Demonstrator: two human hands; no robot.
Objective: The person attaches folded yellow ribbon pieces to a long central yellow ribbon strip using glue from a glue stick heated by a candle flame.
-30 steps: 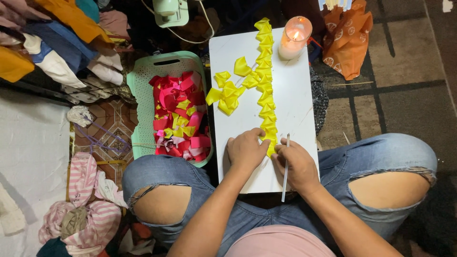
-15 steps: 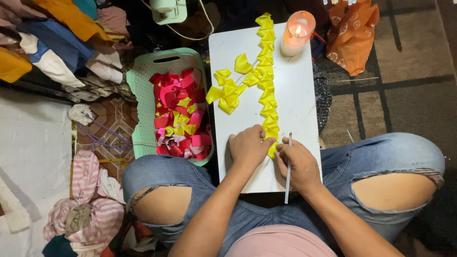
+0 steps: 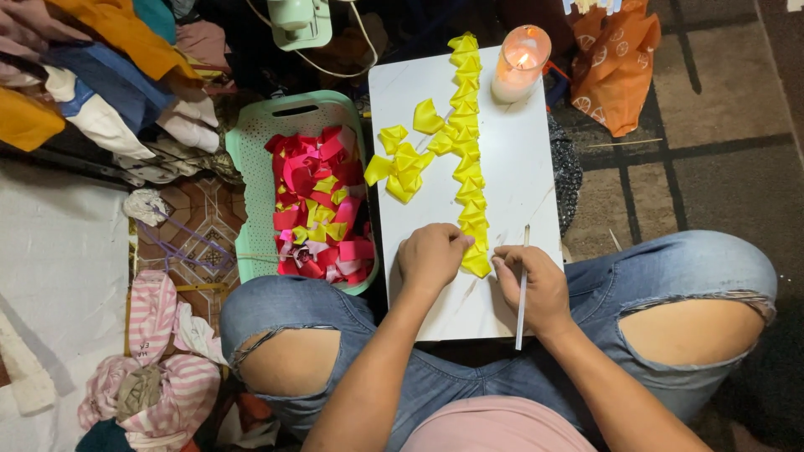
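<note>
On the white board (image 3: 511, 184), the left hand (image 3: 431, 258) pinched the nearest yellow ribbon petal (image 3: 477, 264); just right of it, the right hand (image 3: 536, 289) gripped a thin white stick (image 3: 523, 289).

Lit candle (image 3: 519, 63), green basket (image 3: 251, 167)

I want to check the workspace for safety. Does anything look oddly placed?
The lit candle in a glass jar stands at the far corner of the white board, touching the row of yellow folded ribbon pieces: flame beside fabric.
</note>
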